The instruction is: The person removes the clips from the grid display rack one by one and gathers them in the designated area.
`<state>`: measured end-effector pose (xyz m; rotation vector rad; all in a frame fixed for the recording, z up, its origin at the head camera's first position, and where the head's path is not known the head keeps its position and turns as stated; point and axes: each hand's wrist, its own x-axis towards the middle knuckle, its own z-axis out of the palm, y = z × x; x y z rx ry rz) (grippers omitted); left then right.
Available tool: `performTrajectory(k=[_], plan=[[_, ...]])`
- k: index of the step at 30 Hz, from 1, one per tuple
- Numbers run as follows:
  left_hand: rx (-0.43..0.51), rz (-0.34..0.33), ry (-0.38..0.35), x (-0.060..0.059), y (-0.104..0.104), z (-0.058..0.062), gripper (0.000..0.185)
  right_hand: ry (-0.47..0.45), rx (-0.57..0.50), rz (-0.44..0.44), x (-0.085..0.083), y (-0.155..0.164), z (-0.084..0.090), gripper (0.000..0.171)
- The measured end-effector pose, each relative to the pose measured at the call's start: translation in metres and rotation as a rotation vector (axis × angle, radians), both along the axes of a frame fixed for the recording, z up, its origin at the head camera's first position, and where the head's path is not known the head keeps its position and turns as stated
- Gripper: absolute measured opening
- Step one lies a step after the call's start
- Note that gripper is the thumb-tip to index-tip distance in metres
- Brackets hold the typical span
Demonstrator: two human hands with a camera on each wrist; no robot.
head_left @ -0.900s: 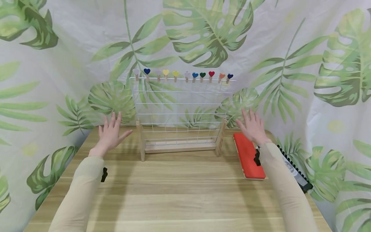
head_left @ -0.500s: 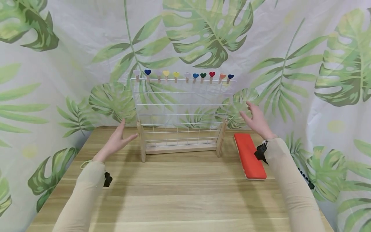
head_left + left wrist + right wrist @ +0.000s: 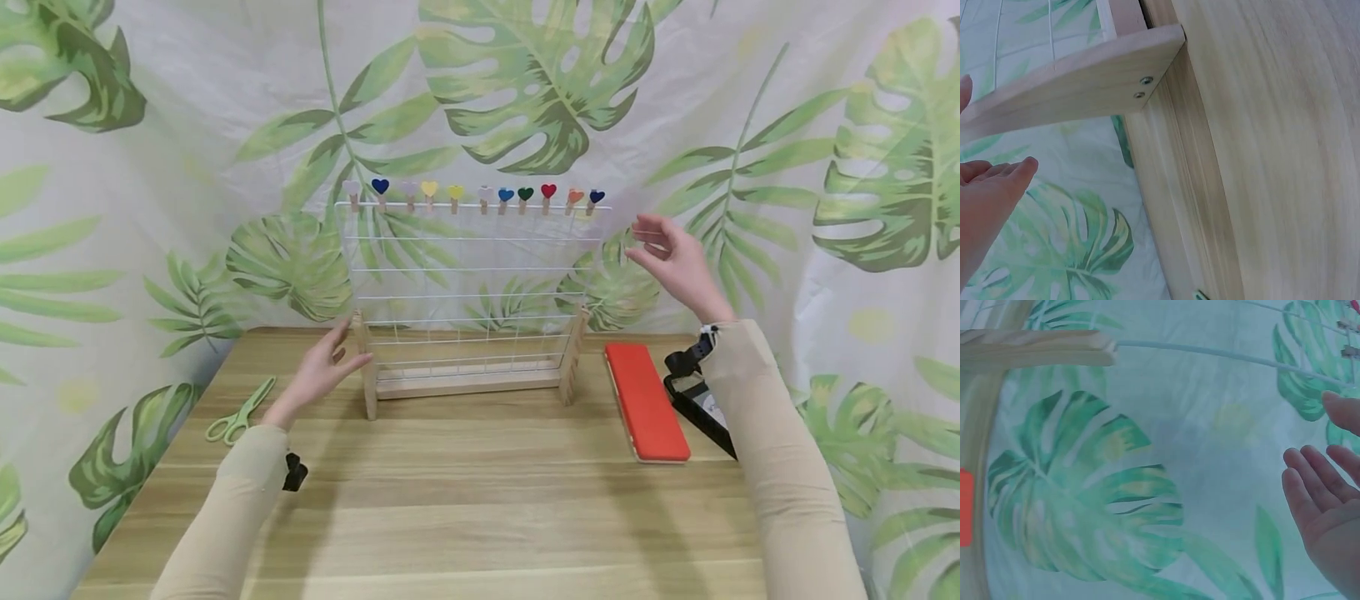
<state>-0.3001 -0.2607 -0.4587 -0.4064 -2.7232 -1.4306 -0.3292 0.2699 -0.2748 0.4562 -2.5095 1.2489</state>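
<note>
A white wire grid rack (image 3: 457,204) stands upright on wooden feet in the head view. Heart-topped clothespins (image 3: 380,186) in several colours are clipped along its top wire. My left hand (image 3: 318,371) reaches up to the rack's left wooden post (image 3: 367,387), thumb and fingers spread around it; contact cannot be told. In the left wrist view, the post (image 3: 1104,81) passes between thumb and fingers. My right hand (image 3: 678,262) hovers just off the grid's upper right edge, fingers loosely bent and holding nothing. In the right wrist view, that hand (image 3: 1329,512) shows its palm beside the wire.
On the wooden table (image 3: 465,517), a red case (image 3: 647,404) lies to the right of the rack. A dark-edged flat item (image 3: 701,408) sits partly under my right sleeve. Green scissors (image 3: 242,414) lie at the left. A leaf-patterned cloth (image 3: 750,125) hangs behind.
Both hands have turned from flat and spread. The left moved right and down to the left post; the right rose toward the grid's upper right edge. The scissors came into sight.
</note>
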Motion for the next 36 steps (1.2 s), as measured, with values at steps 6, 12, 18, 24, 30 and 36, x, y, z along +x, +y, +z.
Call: performTrajectory(k=[6, 12, 18, 24, 30, 36], plan=[[0.055, -0.033, -0.037, -0.004, 0.008, -0.003, 0.086, 0.047, 0.011, 0.016, 0.001, -0.006, 0.027, 0.053], [0.035, -0.032, -0.02, -0.005, 0.009, -0.006, 0.071, 0.065, 0.018, 0.075, -0.003, -0.017, 0.046, 0.052], [0.029, -0.026, -0.011, -0.006, 0.011, -0.009, 0.064, 0.076, 0.036, 0.107, -0.004, -0.03, 0.063, 0.048], [0.027, -0.019, -0.011, -0.007, 0.012, -0.007, 0.064, 0.076, 0.009, 0.124, -0.01, -0.042, 0.08, 0.045], [0.051, -0.025, -0.012, -0.006, 0.013, -0.008, 0.063, 0.047, 0.001, 0.142, -0.018, -0.057, 0.092, 0.046], [0.07, -0.026, -0.011, -0.006, 0.011, -0.011, 0.063, 0.025, 0.038, 0.188, -0.021, -0.079, 0.099, 0.045]])
